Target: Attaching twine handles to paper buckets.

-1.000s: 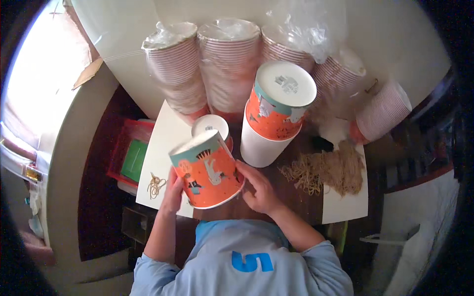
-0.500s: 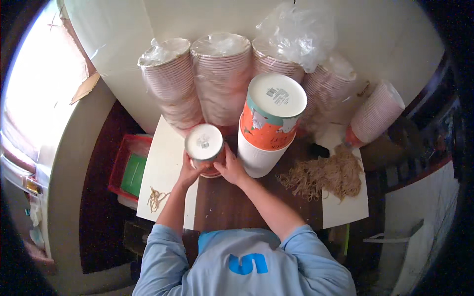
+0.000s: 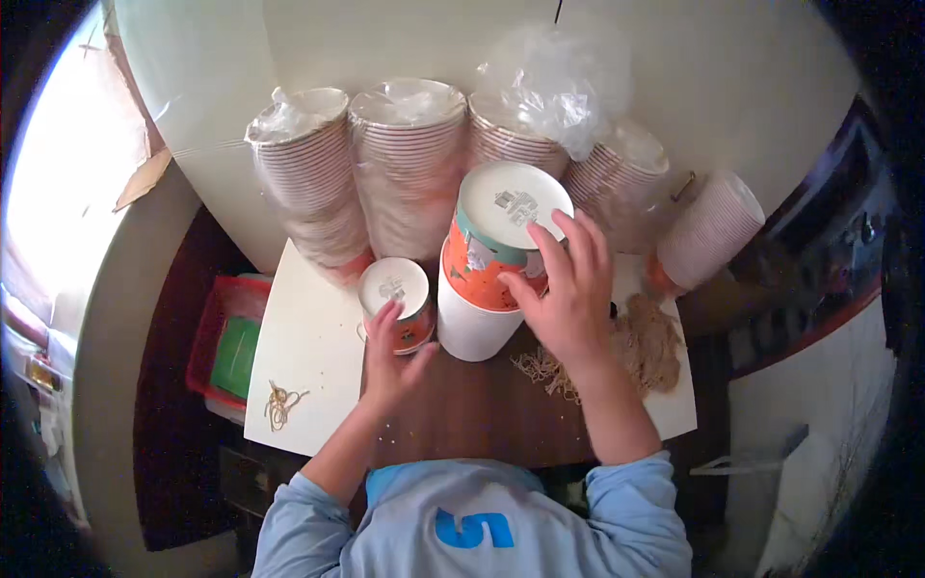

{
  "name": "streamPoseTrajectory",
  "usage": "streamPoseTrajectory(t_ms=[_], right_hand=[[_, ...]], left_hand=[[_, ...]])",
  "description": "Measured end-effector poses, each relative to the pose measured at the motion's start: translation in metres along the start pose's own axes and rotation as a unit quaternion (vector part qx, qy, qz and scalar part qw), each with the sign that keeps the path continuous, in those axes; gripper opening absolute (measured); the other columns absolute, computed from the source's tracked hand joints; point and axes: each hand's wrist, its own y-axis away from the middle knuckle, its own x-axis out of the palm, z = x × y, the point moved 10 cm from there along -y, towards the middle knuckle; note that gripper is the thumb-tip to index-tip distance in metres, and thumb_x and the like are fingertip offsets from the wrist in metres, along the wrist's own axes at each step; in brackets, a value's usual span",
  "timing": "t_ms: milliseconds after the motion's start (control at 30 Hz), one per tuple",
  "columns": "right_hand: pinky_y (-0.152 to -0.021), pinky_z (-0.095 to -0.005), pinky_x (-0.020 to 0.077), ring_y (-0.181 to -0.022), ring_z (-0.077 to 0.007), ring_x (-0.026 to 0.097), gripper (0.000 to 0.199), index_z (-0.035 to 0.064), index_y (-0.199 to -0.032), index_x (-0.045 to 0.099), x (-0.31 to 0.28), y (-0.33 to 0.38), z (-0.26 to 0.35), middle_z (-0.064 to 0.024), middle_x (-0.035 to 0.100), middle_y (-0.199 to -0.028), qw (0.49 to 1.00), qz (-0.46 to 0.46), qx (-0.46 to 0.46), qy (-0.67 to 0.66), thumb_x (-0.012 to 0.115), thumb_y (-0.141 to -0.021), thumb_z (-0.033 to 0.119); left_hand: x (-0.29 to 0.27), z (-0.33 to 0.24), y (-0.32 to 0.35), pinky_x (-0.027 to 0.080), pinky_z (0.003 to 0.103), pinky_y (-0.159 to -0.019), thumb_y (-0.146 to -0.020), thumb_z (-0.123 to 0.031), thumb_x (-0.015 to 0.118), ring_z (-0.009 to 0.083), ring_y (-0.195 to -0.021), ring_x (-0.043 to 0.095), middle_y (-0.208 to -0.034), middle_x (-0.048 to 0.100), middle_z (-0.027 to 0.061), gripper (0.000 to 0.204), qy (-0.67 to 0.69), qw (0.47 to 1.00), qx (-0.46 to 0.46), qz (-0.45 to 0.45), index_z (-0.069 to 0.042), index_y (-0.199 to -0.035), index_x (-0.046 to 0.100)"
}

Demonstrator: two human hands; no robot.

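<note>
An upside-down small orange paper cup [image 3: 416, 331] with a pale base stands on the dark middle strip of the table. My left hand [image 3: 387, 371] is in front of it, fingers apart, not closed around it; I cannot tell whether the fingertips touch. To its right, a large orange and green paper bucket [image 3: 472, 274] sits upside down over a plain white bucket [image 3: 470, 332]. My right hand [image 3: 570, 299] curves loosely at the orange bucket's right side with fingers spread; contact is unclear.
Tall bagged stacks of paper buckets [image 3: 409, 159] line the wall, with a crumpled clear bag [image 3: 568, 96] on top. Another stack [image 3: 715, 231] leans at the right. Tan strings [image 3: 646, 342] heap at the table's right; a few strands [image 3: 281, 405] lie left. A red crate [image 3: 202, 337] stands beyond.
Both hands have come off the small cup, which now stands beside the white bucket. My right hand has moved right and up to the orange bucket; my left has drawn back slightly.
</note>
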Motion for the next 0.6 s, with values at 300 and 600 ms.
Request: streamPoseTrajectory(t_ms=[300,600], right_hand=[[-0.098,-0.0469,0.036,-0.094,-0.0285,0.056,0.024,0.006,-0.084,0.053,0.02,-0.016,-0.012,-0.0083,0.058,-0.096,0.986,0.031,-0.052,-0.153,0.071,-0.068,0.008],[-0.092,-0.0407,0.0412,-0.099,-0.0274,0.056,0.024,0.0025,-0.095,0.053,-0.082,-0.039,0.01,-0.0139,0.058,-0.104,0.969,-0.161,-0.081,-0.17,0.066,-0.075,-0.001]], left_hand=[[0.062,-0.052,-0.064,0.033,0.045,-0.101,-0.05,-0.033,0.086,0.0395,-0.122,0.037,-0.133,0.033,0.0258,0.116,0.05,0.999,-0.001,-0.023,0.007,-0.135,0.018],[0.058,-0.05,-0.057,0.031,0.045,-0.102,-0.054,-0.034,0.084,0.0401,-0.123,0.035,-0.133,0.034,0.0253,0.112,0.065,0.996,0.042,-0.038,0.006,-0.135,0.018]])
